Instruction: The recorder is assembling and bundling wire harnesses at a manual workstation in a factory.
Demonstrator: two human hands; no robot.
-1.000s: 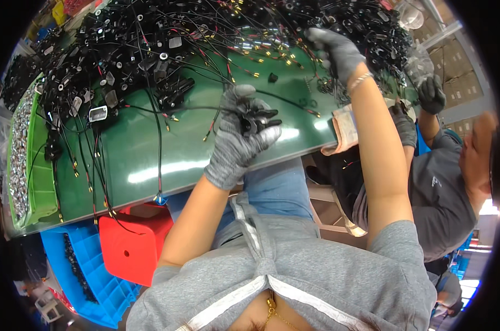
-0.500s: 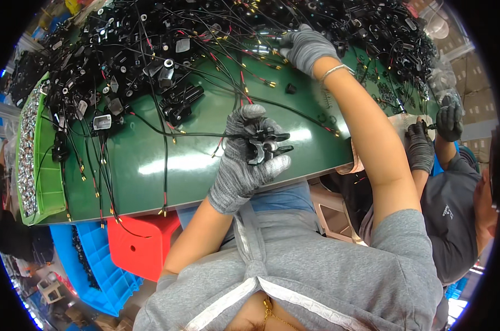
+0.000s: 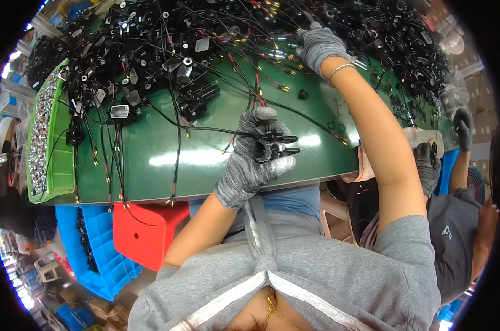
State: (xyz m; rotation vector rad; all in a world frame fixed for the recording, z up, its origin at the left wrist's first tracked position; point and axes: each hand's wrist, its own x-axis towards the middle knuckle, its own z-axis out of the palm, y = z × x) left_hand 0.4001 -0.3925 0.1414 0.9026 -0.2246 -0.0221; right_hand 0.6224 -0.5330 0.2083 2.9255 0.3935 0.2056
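My left hand (image 3: 250, 160), in a grey knit glove, is closed around a black clamp-shaped bracket (image 3: 267, 148) above the table's near half. Two black prongs stick out of the bracket to the right, past a curved metallic recess. A black cable (image 3: 206, 128) runs leftward from it across the table. My right hand (image 3: 322, 47), gloved alike, reaches to the far side at the edge of the parts pile. Its fingers look apart, though their tips are partly lost among the dark parts. Silver cylinders (image 3: 276, 54) lie just left of it.
Black parts and cables with gold-tipped leads heap along the far side of the green table (image 3: 222, 182). A green bin (image 3: 59, 154) of small metal pieces stands left. A red stool (image 3: 142, 234) and blue crate (image 3: 103, 265) are below. A co-worker's gloved hand (image 3: 426, 165) works at right.
My right hand has shifted slightly right, away from the silver cylinders, and its fingers point farther up. My left hand keeps the bracket. The whole view has shifted a little.
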